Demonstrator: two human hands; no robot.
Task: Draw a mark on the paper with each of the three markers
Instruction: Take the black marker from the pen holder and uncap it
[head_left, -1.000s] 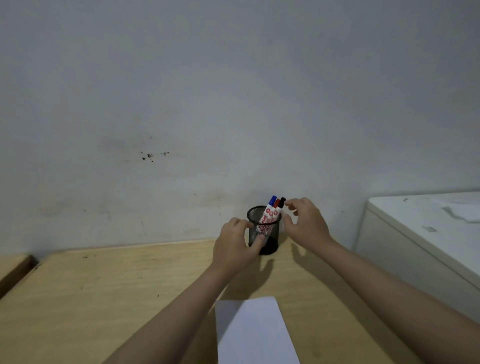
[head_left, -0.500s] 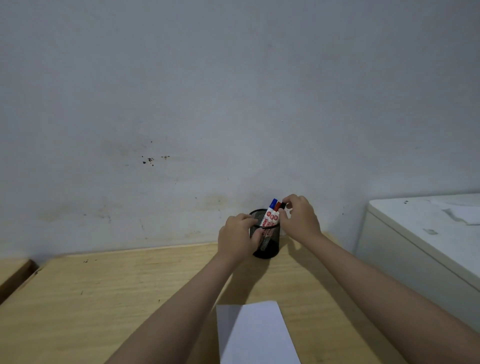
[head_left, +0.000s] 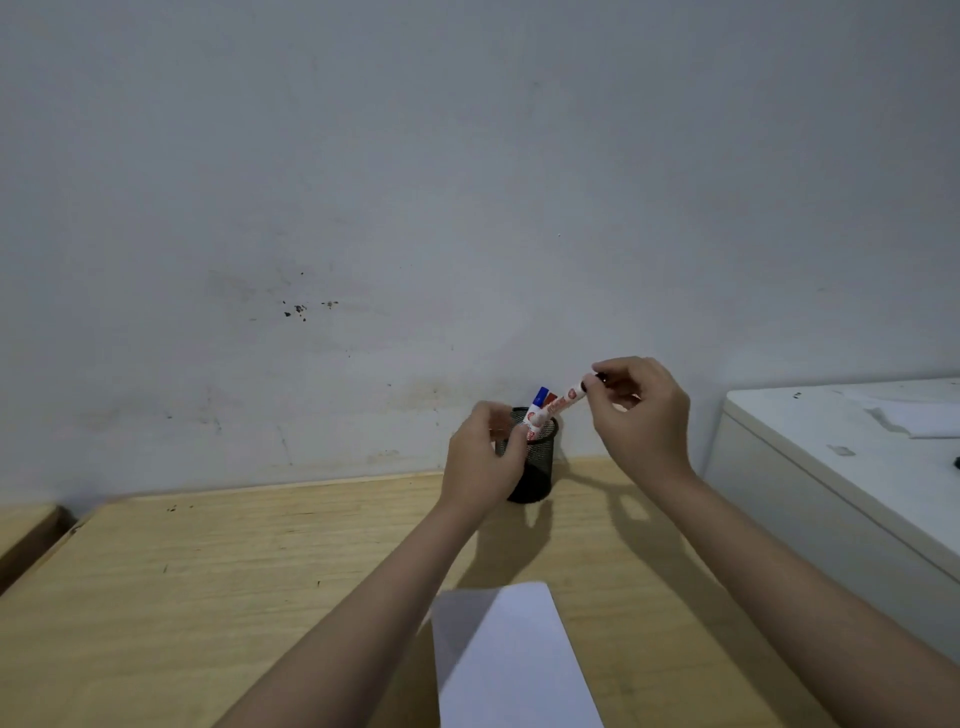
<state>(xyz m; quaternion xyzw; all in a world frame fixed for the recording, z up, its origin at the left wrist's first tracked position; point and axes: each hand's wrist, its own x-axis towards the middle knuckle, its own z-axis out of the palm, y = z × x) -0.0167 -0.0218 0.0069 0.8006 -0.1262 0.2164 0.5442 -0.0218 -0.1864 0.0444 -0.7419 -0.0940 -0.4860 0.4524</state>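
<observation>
Right hand (head_left: 641, 415) pinched the black-capped marker (head_left: 569, 396), tilted above the mesh cup (head_left: 535, 467). Left hand (head_left: 485, 457) gripped the cup, 2 markers (head_left: 540, 402) inside. Paper (head_left: 511, 660) lay near on the desk (head_left: 208, 597).

cup (head_left: 535, 467) on table (head_left: 208, 597) by wall, paper (head_left: 511, 660) in front

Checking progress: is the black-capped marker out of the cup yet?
Partly out: the right hand lifts the black-capped marker tilted, its lower end seemingly near the mesh cup rim.
</observation>
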